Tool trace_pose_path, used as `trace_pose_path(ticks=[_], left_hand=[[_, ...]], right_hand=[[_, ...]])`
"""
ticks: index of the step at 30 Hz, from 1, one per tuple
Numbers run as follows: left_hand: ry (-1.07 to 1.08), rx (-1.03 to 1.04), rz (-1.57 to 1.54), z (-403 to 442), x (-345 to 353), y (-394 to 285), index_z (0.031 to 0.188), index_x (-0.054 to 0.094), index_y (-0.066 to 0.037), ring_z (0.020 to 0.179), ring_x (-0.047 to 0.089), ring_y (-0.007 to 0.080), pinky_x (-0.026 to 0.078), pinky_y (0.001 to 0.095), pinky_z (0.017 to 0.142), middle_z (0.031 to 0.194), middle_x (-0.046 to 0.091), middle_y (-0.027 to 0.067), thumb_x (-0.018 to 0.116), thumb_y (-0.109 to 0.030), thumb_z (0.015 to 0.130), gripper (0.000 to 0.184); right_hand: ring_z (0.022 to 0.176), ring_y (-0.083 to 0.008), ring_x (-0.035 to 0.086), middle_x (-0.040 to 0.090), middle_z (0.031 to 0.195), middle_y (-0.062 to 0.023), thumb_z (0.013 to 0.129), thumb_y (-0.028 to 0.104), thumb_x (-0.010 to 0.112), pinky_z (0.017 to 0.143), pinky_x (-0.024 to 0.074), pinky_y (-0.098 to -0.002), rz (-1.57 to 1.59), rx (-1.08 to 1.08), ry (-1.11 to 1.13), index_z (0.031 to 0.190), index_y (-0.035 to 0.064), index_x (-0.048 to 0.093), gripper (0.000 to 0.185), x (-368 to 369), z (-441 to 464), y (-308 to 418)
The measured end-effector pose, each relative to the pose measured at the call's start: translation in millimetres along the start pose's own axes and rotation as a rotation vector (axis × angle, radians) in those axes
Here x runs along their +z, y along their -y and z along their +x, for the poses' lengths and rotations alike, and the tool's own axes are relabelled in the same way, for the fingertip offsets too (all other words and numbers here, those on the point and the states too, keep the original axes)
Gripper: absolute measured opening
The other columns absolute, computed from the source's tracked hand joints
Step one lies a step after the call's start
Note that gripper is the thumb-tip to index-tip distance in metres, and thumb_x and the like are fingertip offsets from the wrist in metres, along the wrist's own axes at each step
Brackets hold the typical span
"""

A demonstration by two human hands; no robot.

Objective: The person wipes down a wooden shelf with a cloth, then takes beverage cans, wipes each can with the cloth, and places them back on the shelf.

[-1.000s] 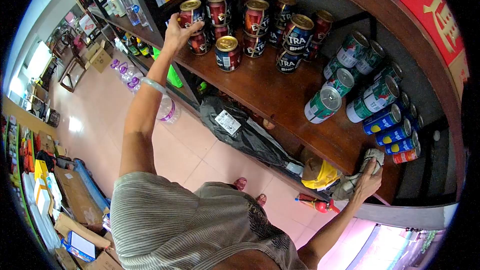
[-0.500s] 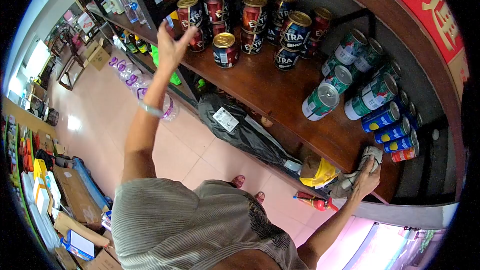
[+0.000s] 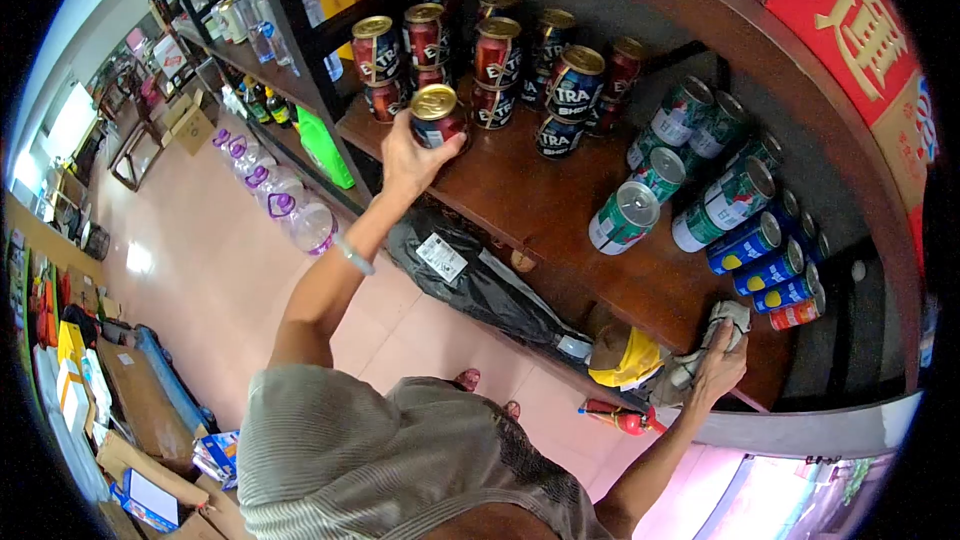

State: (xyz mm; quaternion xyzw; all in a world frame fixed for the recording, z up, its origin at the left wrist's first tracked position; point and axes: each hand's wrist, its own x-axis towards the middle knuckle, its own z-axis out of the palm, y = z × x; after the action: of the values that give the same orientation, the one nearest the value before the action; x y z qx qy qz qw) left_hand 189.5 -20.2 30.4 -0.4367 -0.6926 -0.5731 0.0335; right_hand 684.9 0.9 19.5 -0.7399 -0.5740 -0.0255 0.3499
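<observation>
Head view, looking down past the wearer's striped shirt to a dark wooden shelf (image 3: 540,202); clock directions are from the picture's centre. Near the centre, at 11 o'clock, the left hand (image 3: 412,162) is curved around a single gold-topped can (image 3: 438,120), thumb on the near side; its far fingers are hidden. The can stands roughly upright at the shelf's front edge. Whether its base touches the wood cannot be told.

Just beyond it, from 11 to 1 o'clock, red and dark-blue cans (image 3: 496,55) stand stacked two high. From 2 to 3 o'clock are green cans (image 3: 625,220), then blue cans (image 3: 743,242).

At 4 o'clock, the right hand (image 3: 720,370) is closed over a bunched grey cloth (image 3: 728,318) at the shelf's front edge, well apart from the cans.

The step in hand appears to be handling the lone can with the left hand while the right keeps to the cloth. Any move from here would seem to call for a firm grip, the can kept level, and care not to knock the two-high stack just behind it.
</observation>
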Motion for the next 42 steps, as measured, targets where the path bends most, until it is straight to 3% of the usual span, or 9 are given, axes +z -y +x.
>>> trace_pose_path(ticks=[2,8,10,13,16,24,33,39,42], left_hand=[[-0.059,0.217,-0.023,11,-17,-27,0.104,0.054,0.006,0.082,0.065,0.0268,0.050,0.0348,0.074,0.089,0.065,0.0189,0.079,-0.037,0.063,0.065],[-0.010,0.243,0.010,86,-29,-85,0.098,0.059,0.005,0.080,0.064,0.0229,0.050,0.0325,0.074,0.088,0.066,0.0172,0.078,-0.040,0.064,0.060],[0.115,0.122,-0.086,106,-17,-98,0.097,0.060,0.005,0.081,0.065,0.0239,0.050,0.0325,0.076,0.087,0.067,0.0174,0.078,-0.042,0.063,0.061],[0.045,0.210,-0.053,135,14,-77,0.097,0.062,0.004,0.082,0.065,0.0261,0.049,0.0332,0.077,0.088,0.067,0.0176,0.077,-0.045,0.061,0.063],[0.077,0.138,0.105,126,10,-111,0.096,0.064,0.001,0.083,0.065,0.0281,0.049,0.0348,0.078,0.089,0.067,0.0177,0.077,-0.048,0.060,0.062],[0.150,0.166,0.116,145,26,-100,0.095,0.066,0.000,0.088,0.065,0.0294,0.049,0.0360,0.080,0.092,0.067,0.0183,0.077,-0.050,0.059,0.063],[0.205,0.173,0.093,146,20,-103,0.096,0.065,0.001,0.092,0.064,0.0297,0.049,0.0359,0.082,0.095,0.066,0.0184,0.077,-0.053,0.057,0.068],[0.054,0.309,0.072,153,33,-84,0.099,0.063,0.001,0.091,0.063,0.0316,0.048,0.0362,0.081,0.095,0.066,0.0175,0.076,-0.054,0.060,0.068],[0.162,0.274,0.025,147,25,-90,0.100,0.062,0.001,0.092,0.063,0.0313,0.048,0.0358,0.082,0.097,0.066,0.0178,0.074,-0.053,0.063,0.067]], right_hand=[[0.091,-0.0450,0.059,0.058,0.096,-0.0346,0.084,0.054,0.050,0.077,0.0469,-0.0454,-0.004,-0.012,0.002,0.105,-0.0163,0.055,0.073,-3,0,1],[0.085,-0.0440,0.060,0.060,0.089,-0.0322,0.084,0.052,0.050,0.072,0.0467,-0.0465,0.014,-0.046,-0.088,0.099,-0.0113,0.059,0.066,1,-2,2],[0.083,-0.0440,0.060,0.061,0.087,-0.0319,0.084,0.053,0.050,0.070,0.0464,-0.0468,-0.004,-0.058,-0.151,0.098,-0.0094,0.060,0.064,12,0,-12],[0.082,-0.0438,0.060,0.060,0.087,-0.0321,0.084,0.053,0.050,0.069,0.0466,-0.0470,0.046,-0.026,-0.041,0.100,-0.0082,0.060,0.064,-1,-2,1],[0.078,-0.0439,0.061,0.061,0.083,-0.0302,0.084,0.053,0.050,0.067,0.0465,-0.0476,0.010,-0.024,-0.077,0.097,-0.0068,0.061,0.062,1,-2,1],[0.074,-0.0456,0.059,0.060,0.077,-0.0292,0.085,0.052,0.048,0.063,0.0445,-0.0490,0.024,-0.033,-0.081,0.087,-0.0059,0.059,0.059,5,-2,-2],[0.076,-0.0467,0.059,0.060,0.081,-0.0320,0.084,0.055,0.046,0.066,0.0443,-0.0496,-0.034,-0.022,-0.056,0.095,-0.0070,0.061,0.065,0,-2,5],[0.079,-0.0454,0.060,0.061,0.082,-0.0312,0.084,0.054,0.046,0.068,0.0459,-0.0486,-0.046,0.000,-0.068,0.101,-0.0063,0.061,0.065,4,-2,0],[0.079,-0.0447,0.060,0.061,0.082,-0.0309,0.085,0.052,0.047,0.067,0.0463,-0.0477,-0.037,0.018,-0.036,0.101,-0.0054,0.061,0.061,2,-1,0]])
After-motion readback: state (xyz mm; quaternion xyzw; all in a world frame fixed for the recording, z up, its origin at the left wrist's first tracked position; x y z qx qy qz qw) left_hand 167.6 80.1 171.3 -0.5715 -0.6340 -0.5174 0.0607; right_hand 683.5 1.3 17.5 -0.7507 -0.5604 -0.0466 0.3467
